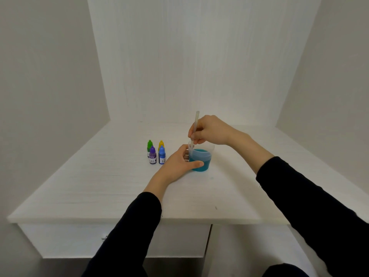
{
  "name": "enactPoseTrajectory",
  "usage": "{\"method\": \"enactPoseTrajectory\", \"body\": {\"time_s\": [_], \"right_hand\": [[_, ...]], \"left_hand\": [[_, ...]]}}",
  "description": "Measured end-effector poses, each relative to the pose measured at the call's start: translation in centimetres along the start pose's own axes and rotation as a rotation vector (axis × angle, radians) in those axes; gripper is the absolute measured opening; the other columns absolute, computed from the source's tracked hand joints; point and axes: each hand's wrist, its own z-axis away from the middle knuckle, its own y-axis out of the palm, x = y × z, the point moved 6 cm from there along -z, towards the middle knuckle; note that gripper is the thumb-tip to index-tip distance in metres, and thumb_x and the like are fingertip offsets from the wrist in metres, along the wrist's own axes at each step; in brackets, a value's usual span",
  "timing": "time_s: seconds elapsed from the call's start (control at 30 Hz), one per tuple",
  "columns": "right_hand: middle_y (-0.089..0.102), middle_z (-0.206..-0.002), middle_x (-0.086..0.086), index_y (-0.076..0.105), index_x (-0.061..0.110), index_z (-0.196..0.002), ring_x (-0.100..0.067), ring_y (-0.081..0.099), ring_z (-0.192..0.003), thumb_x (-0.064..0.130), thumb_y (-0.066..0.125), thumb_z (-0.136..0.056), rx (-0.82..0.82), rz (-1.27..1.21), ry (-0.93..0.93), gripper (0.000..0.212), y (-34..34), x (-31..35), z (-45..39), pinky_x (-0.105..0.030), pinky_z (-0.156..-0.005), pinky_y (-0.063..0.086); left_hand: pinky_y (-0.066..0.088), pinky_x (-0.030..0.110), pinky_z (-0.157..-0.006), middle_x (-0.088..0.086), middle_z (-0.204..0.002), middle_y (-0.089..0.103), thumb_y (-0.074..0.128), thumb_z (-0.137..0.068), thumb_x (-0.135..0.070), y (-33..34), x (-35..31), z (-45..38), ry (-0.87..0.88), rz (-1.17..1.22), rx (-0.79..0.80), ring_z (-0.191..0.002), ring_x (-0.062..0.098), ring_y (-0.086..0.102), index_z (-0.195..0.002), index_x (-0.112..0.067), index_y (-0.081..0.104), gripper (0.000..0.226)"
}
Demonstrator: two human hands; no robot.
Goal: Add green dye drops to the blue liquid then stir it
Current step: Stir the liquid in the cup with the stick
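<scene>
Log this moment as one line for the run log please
phase: stirring | right hand: grips stirring stick in cup | left hand: holds cup | liquid: teal | green dye bottle: capped, standing

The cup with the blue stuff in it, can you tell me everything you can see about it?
The cup is small, see-through and looks like plastic. It stands upright on the white table, right of four little dye bottles. Blue-green liquid fills it a bit over halfway. The left hand grips its side, thumb across the front. A pale stirring stick, held by the right hand, leans into it near the left rim.
</scene>
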Motion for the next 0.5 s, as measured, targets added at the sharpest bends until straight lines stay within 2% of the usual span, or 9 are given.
{"method": "enactPoseTrajectory", "body": {"time_s": [0.1, 0.27, 0.43, 0.5], "right_hand": [[0.07, -0.094, -0.012, 0.068, 0.002, -0.095, -0.022, 0.07, -0.083, 0.003, 0.055, -0.089, -0.055, 0.032, -0.004, 0.015, -0.1, -0.4, -0.5, -0.02, -0.075, 0.055], [0.069, -0.095, -0.013, 0.067, 0.0, -0.098, -0.022, 0.069, -0.082, 0.003, 0.054, -0.09, -0.125, 0.083, 0.024, 0.016, -0.8, -1.7, -0.7, -0.025, -0.078, 0.054], [0.067, -0.088, -0.007, 0.068, 0.004, -0.093, -0.016, 0.066, -0.072, 0.003, 0.054, -0.089, -0.132, 0.149, 0.079, 0.014, -2.1, -3.1, -0.1, -0.02, -0.07, 0.052], [0.068, -0.088, -0.009, 0.068, 0.005, -0.092, -0.017, 0.067, -0.073, 0.003, 0.054, -0.089, -0.12, 0.178, 0.102, 0.014, -2.5, -3.6, 0.2, -0.024, -0.074, 0.054]], "left_hand": [[0.045, 0.017, -0.078, -0.019, -0.113, 0.058, 0.077, -0.076, -0.037, 0.0, 0.0, 0.0, -0.004, 0.008, 0.003, -0.107, 0.0, 0.056, -0.122, -0.037, 0.041, 0.058], [0.047, 0.021, -0.086, -0.011, -0.122, 0.057, 0.077, -0.076, -0.038, 0.1, 0.1, 0.0, -0.004, 0.004, 0.011, -0.11, 0.006, 0.056, -0.132, -0.032, 0.04, 0.068], [0.046, 0.015, -0.077, -0.012, -0.121, 0.055, 0.076, -0.077, -0.038, 0.1, -0.1, 0.1, 0.005, -0.009, 0.01, -0.107, 0.003, 0.056, -0.137, -0.03, 0.039, 0.071], [0.046, 0.014, -0.075, -0.013, -0.12, 0.055, 0.076, -0.077, -0.038, 0.1, -0.2, 0.1, 0.005, -0.009, 0.007, -0.107, 0.002, 0.056, -0.136, -0.031, 0.039, 0.07]]}}
